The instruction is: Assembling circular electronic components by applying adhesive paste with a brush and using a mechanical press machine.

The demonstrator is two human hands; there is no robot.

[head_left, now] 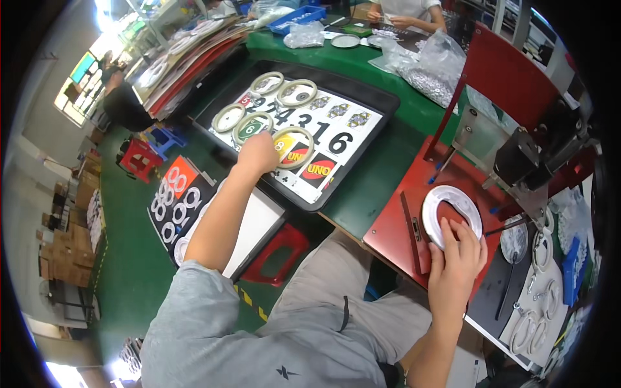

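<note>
On the printed sheet in the black tray [387,97] lie several cream rings. My left hand [259,154] is curled down at the near edge of one cream ring [237,131], between it and a larger ring [310,145]. The hand looks closed, but its fingertips are hidden. At the right, my right hand [458,249] grips the lower edge of a white ring [432,210], thumb at the left side and fingers over the rim. That ring is on the red base plate [396,236] of a bench machine [517,158], beside an upright red bar [411,233].
Clear bags of small parts [430,71] sit on the green table behind the machine. More rings lie on a board [546,317] at the lower right, and on a dark sheet [174,210] at the left. A red stool [278,255] stands under the table. Another person's hands [404,22] work across the table.
</note>
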